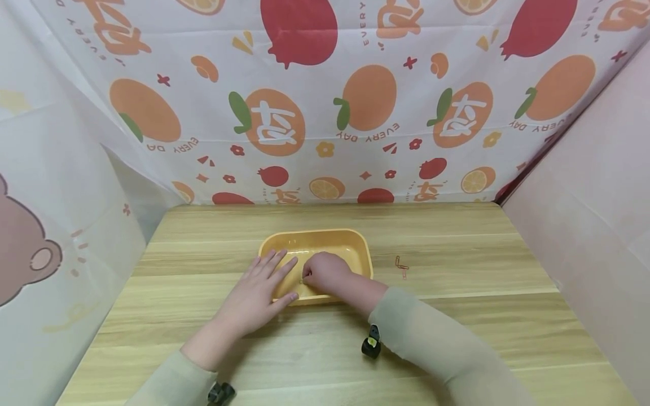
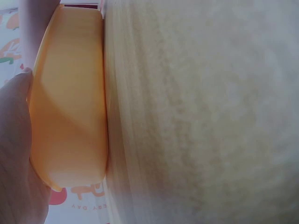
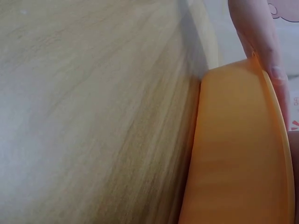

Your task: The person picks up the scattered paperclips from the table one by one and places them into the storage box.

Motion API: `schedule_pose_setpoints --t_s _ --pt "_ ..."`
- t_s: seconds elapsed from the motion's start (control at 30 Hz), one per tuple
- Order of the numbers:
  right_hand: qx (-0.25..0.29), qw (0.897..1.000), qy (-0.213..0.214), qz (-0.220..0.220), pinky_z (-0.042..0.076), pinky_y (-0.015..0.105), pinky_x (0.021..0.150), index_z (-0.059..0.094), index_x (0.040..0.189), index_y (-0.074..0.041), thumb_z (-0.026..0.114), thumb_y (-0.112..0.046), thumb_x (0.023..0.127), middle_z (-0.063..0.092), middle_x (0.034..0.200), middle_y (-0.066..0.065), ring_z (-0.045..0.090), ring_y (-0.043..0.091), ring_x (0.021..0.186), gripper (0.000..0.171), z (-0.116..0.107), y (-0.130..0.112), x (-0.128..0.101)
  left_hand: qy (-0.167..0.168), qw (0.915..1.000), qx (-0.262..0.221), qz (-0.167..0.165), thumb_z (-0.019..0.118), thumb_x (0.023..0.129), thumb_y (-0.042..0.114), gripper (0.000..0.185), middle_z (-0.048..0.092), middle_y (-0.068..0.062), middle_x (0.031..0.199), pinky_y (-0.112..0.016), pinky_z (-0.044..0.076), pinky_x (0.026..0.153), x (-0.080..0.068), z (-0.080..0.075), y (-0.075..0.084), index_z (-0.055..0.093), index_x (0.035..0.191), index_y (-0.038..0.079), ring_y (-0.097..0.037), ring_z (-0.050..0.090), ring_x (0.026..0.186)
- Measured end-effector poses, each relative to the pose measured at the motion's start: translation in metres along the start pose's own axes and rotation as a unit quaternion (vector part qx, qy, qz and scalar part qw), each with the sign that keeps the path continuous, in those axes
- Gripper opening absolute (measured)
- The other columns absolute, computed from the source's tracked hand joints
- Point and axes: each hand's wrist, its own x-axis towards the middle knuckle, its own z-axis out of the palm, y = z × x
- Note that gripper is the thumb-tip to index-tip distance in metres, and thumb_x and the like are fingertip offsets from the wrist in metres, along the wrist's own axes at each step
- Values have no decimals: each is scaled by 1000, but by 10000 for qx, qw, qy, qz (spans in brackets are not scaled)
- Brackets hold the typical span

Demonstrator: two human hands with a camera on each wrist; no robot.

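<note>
A yellow rectangular tray [image 1: 361, 242] with rounded corners stands on the wooden table. My left hand [image 1: 256, 299] rests across its left end, fingers spread over the inside and thumb along the front rim. The left wrist view shows that hand at the rim of the tray [image 2: 70, 98]. My right hand [image 1: 327, 273] reaches down into the tray from the front right, its fingers curled and thumb and forefinger together. A small yellowish clip [image 1: 301, 281] shows at those fingertips; its shape is mostly hidden by the hand and blends with the tray.
To the right of the tray, a few small reddish paper clips [image 1: 403, 267] lie on the wooden table [image 1: 457, 327]. A fruit-printed cloth [image 1: 325, 113] hangs behind the table's far edge, and pale cloth walls [image 1: 584, 197] stand on both sides.
</note>
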Motion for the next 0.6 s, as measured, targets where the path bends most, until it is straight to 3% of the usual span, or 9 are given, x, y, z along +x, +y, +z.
schedule_pose_setpoints --t_s 0.37,0.6 --pt "-202 9997 117 -29 52 24 75 79 88 -26 70 -30 92 69 85 -18 60 2 80 11 1 0 1 43 10000 -35 32 46 97 63 73 26 -9 162 -55 16 120 2 -3 1 32 157 25 -33 20 149" --pt "-1 9997 190 174 53 26 79 81 96 -25 71 -32 91 72 92 -15 64 4 89 13 -2 0 1 134 9998 -95 61 49 97 61 72 28 -10 161 -55 17 120 2 -3 1 33 156 24 -34 22 148"
